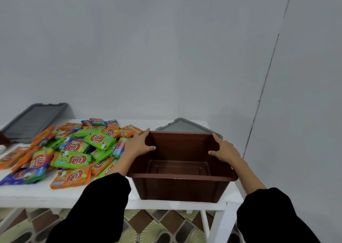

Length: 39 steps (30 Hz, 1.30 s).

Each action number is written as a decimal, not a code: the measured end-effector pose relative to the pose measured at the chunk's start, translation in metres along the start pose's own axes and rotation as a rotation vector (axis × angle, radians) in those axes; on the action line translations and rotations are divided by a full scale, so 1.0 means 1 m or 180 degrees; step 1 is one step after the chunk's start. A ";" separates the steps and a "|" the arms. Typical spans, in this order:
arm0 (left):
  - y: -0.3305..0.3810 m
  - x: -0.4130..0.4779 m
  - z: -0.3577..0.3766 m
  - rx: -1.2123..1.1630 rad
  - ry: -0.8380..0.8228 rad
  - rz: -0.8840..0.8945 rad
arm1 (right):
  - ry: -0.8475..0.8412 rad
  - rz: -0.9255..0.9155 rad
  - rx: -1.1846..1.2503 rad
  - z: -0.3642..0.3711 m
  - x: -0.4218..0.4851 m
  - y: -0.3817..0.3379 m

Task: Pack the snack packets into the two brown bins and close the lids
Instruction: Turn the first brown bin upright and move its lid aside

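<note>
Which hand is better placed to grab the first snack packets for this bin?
Left, probably. The left hand grips the brown bin at the rim beside the packet pile; the right hand holds the opposite rim, across the bin.

Soft, even, rather dim light is filling the scene. A faint shadow is falling just right of the grey lid at 9 o'clock. Wide-angle distortion is bending the wall seam at 2 o'clock. The black sleeves at 6 o'clock are losing all detail.
</note>
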State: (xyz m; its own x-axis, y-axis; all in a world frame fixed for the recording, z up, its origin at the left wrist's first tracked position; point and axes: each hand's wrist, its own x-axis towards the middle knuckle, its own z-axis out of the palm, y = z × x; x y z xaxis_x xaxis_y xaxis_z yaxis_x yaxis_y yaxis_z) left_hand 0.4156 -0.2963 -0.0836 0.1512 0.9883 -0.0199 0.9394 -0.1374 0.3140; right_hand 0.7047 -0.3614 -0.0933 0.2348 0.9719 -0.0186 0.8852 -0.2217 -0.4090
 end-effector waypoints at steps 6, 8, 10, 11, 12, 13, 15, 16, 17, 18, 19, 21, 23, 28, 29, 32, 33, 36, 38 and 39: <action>0.005 0.012 -0.001 -0.0134 0.0051 -0.0060 | 0.0036 -0.0067 0.0092 -0.002 0.016 0.002; 0.006 0.012 0.000 -0.0223 0.0140 -0.0134 | 0.0084 -0.0104 0.0142 -0.001 0.019 0.004; 0.009 0.012 -0.003 -0.0244 0.0279 -0.0169 | 0.0207 -0.0131 0.0186 -0.004 0.025 0.006; 0.011 0.014 -0.007 -0.0219 0.0334 -0.0137 | 0.0238 -0.0174 0.0178 -0.008 0.029 0.005; 0.014 0.016 -0.012 -0.0218 0.0377 -0.0074 | 0.0247 -0.0237 0.0160 -0.013 0.034 0.004; 0.018 0.020 -0.017 -0.0246 0.0394 -0.0004 | 0.0241 -0.0299 0.0146 -0.018 0.039 0.002; 0.026 0.030 -0.028 -0.0300 0.0378 0.0139 | 0.0219 -0.0417 0.0157 -0.027 0.050 -0.004; 0.031 0.035 -0.032 -0.0314 0.0354 0.0197 | 0.0198 -0.0464 0.0192 -0.030 0.057 -0.007; 0.035 0.040 -0.034 -0.0320 0.0318 0.0236 | 0.0167 -0.0490 0.0247 -0.032 0.064 -0.009; 0.040 0.047 -0.036 -0.0313 0.0275 0.0263 | 0.0141 -0.0500 0.0308 -0.034 0.071 -0.011; 0.043 0.053 -0.038 -0.0285 0.0213 0.0283 | 0.0109 -0.0507 0.0352 -0.034 0.079 -0.013; 0.048 0.070 -0.039 -0.0228 0.0048 0.0301 | 0.0018 -0.0525 0.0388 -0.031 0.092 -0.016; 0.048 0.090 -0.040 -0.0242 -0.0170 0.0322 | -0.0075 -0.0556 0.0415 -0.027 0.110 -0.020; 0.035 0.172 -0.039 -0.0411 -0.0853 0.0203 | -0.0257 -0.0517 0.0286 -0.020 0.192 -0.025; 0.028 0.199 -0.034 -0.0452 -0.1037 0.0127 | -0.0310 -0.0487 0.0245 -0.015 0.218 -0.027; 0.015 0.217 -0.009 -0.0660 -0.1473 -0.0001 | -0.0552 -0.0549 0.0107 -0.012 0.240 -0.023; 0.013 0.215 -0.003 -0.0667 -0.1482 0.0067 | -0.0584 -0.0569 0.0054 -0.013 0.241 -0.019; 0.007 0.215 0.016 -0.0546 -0.1293 0.0154 | -0.0711 -0.0642 -0.0152 -0.003 0.253 -0.009; 0.003 0.229 0.036 -0.0602 -0.1295 -0.0012 | -0.0843 -0.0644 -0.0219 0.013 0.276 -0.005; 0.003 0.235 0.046 -0.0613 -0.1350 -0.0044 | -0.0912 -0.0653 -0.0226 0.021 0.284 -0.003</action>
State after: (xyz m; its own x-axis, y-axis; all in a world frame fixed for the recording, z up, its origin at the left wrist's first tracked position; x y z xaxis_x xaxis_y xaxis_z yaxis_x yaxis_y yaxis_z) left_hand 0.4679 -0.0680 -0.1313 0.2892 0.8701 -0.3991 0.8741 -0.0700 0.4807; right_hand 0.7602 -0.0832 -0.1160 -0.0637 0.9774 -0.2018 0.9304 -0.0150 -0.3664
